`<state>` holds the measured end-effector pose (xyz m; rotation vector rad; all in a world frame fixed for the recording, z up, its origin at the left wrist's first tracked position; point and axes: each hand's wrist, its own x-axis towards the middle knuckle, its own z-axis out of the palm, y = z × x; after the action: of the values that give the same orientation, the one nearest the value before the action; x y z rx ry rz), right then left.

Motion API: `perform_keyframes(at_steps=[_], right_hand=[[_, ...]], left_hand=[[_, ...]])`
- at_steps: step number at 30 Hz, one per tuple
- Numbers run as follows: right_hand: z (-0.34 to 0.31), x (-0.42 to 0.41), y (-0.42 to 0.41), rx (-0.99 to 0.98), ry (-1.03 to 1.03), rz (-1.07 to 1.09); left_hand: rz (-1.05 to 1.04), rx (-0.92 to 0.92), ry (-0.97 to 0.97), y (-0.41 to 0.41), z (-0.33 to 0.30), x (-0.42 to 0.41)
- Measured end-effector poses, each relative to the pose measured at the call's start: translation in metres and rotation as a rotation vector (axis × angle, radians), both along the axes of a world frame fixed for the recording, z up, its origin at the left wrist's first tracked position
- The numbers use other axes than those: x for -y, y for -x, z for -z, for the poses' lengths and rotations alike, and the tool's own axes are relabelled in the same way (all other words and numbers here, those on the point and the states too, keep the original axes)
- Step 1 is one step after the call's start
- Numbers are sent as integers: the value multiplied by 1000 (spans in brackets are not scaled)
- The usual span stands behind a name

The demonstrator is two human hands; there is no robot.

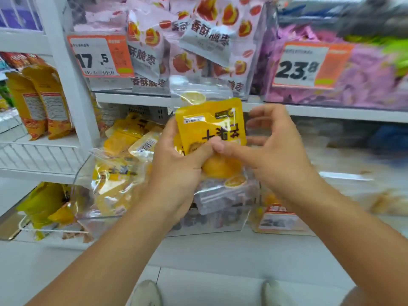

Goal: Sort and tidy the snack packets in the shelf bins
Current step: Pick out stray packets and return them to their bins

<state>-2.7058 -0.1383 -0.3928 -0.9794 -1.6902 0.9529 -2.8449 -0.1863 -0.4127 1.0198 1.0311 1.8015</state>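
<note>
A yellow snack packet (212,124) with dark lettering stands upright in front of the middle shelf. My left hand (178,171) grips it from the left, thumb across its lower front. My right hand (271,155) is beside it on the right, its thumb touching the packet's lower edge and its fingers spread loosely behind. Another clear packet (198,91) with a lemon slice shows behind the yellow one. Below the hands lies a clear bin (103,221) with several yellow packets (117,173) and dark clear-wrapped packets (223,195).
On the upper shelf stand a bin of pink-and-white jujube packets (176,40) with a 17.5 price tag (99,56) and a purple-packet bin (357,85) tagged 23.8. Orange bags (42,102) stand on a white wire shelf at left. White floor tiles below.
</note>
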Motion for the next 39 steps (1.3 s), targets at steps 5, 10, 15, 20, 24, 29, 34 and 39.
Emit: perform_keyframes(at_steps=[5, 10, 15, 20, 24, 29, 34, 39], right_hand=[[9, -8, -35, 34, 517, -321], [2, -31, -84, -131, 384, -146], [-3, -39, -119, -358, 145, -69], [-4, -40, -147, 51, -340, -42], [12, -44, -141, 389, -585, -73], [35, -47, -120, 759, -606, -105], [40, -44, -113, 907, -452, -134], [48, -39, -104, 994, -271, -177]], left_hand=[[-53, 132, -86, -30, -4, -20], [150, 131, -78, -33, -2, -36], [132, 22, 28, -34, 10, -42], [-208, -236, -134, -33, 11, -44], [-202, -368, -200, -33, 9, -44], [-131, -435, -160, -48, 14, -43], [-111, -487, -94, -58, 16, -41], [-120, -453, -93, -60, 11, -45]])
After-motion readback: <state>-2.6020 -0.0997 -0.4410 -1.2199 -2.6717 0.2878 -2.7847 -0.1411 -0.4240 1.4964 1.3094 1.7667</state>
